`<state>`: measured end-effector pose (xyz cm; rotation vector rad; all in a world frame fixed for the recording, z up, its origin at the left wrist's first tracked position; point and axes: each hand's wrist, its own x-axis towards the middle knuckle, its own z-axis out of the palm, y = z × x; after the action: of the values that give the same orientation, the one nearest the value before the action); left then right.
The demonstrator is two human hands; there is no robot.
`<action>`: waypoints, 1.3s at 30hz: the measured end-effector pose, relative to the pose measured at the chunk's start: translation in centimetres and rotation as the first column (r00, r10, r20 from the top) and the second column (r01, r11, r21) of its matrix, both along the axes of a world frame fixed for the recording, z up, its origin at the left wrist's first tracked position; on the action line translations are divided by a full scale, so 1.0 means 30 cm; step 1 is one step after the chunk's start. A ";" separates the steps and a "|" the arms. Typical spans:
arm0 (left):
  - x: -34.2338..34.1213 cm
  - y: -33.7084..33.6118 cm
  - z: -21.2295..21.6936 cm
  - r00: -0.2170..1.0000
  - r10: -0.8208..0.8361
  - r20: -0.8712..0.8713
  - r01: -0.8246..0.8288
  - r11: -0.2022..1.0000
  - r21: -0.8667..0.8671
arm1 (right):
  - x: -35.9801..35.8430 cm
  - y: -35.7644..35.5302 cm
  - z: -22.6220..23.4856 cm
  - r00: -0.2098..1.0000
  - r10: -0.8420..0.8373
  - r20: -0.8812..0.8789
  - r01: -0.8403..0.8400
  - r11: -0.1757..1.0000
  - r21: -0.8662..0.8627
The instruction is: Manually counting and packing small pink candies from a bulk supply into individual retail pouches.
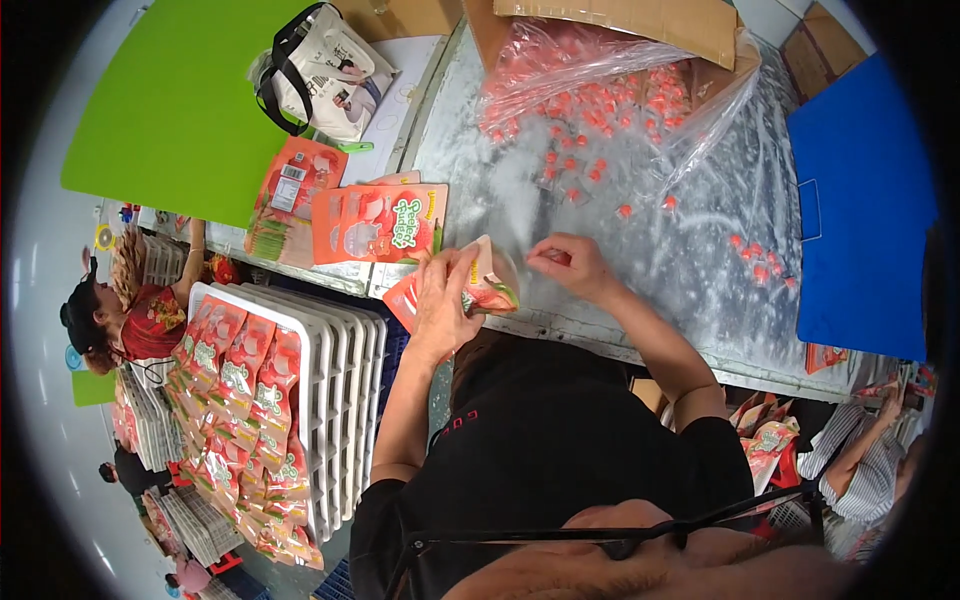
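At the near edge of the table, my left hand [445,305] is closed around a red candy pouch [490,278], which stands tilted with its end toward my right hand. My right hand [572,268] hovers just right of the pouch, its fingers curled together; whatever lies inside them is hidden. Flat pouches [385,222] lie in a pile beyond my left hand, and more pouches [302,178] lie behind them. Past my right hand, small red wrapped candies [625,210] are scattered over the metal tabletop [480,180].
A cardboard box [640,25] lined with clear plastic spills many candies at the back. Green [160,120] and blue [860,210] panels flank the table. A cloth bag [335,80] stands at back left. Stacked white trays [345,400] bear filled pouches [235,400]. Co-workers are on both sides.
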<state>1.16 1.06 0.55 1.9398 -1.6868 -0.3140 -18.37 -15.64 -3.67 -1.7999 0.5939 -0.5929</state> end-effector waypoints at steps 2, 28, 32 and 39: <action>-0.034 -0.020 0.004 0.999 -0.040 0.037 0.040 0.999 0.001 | 0.012 0.003 0.069 0.991 0.100 -0.086 -0.099 0.995 0.014; -0.121 -0.080 -0.040 0.942 0.156 -0.296 -0.242 0.928 -0.282 | 0.126 -0.160 0.050 0.920 -0.337 0.198 0.389 0.744 -0.543; -0.099 -0.068 -0.036 0.937 0.161 -0.311 -0.256 0.921 -0.293 | 0.106 -0.311 -0.128 0.829 -0.537 -0.154 0.174 0.510 -0.842; -0.066 -0.025 -0.072 0.914 0.218 -0.343 -0.310 0.920 -0.239 | 0.073 -0.218 -0.242 0.887 -0.355 -0.294 0.020 0.667 -0.745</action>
<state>-0.80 0.30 -1.60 1.7658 -1.1747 -0.2370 -16.18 -22.19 -10.92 -2.6990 0.9424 -0.6396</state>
